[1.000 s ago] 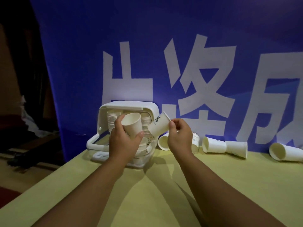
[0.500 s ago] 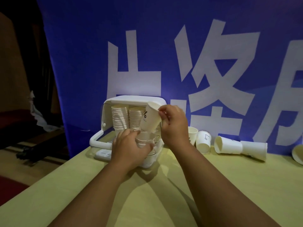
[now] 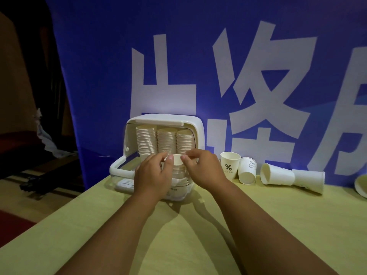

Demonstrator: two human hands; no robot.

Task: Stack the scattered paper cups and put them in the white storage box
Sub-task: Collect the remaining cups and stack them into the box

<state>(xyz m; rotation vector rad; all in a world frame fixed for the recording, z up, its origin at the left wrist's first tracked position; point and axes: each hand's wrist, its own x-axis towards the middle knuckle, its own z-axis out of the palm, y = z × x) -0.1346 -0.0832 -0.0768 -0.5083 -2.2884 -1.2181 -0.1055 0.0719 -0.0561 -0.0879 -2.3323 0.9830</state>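
Lowered cup (image 3: 177,160), pinched by left hand (image 3: 153,175) and right hand (image 3: 204,170), fronts the box (image 3: 164,118); spare cups (image 3: 230,167) nearby.

box (image 3: 164,119): open, stacks (image 3: 166,141) inside | paper cup (image 3: 177,160): at opening | loose cups (image 3: 229,165): rightward

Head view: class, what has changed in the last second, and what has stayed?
The right hand brought its cup down to the left hand; both hands now pinch it in front of the box. The box, its stacks and the loose cups stayed put.
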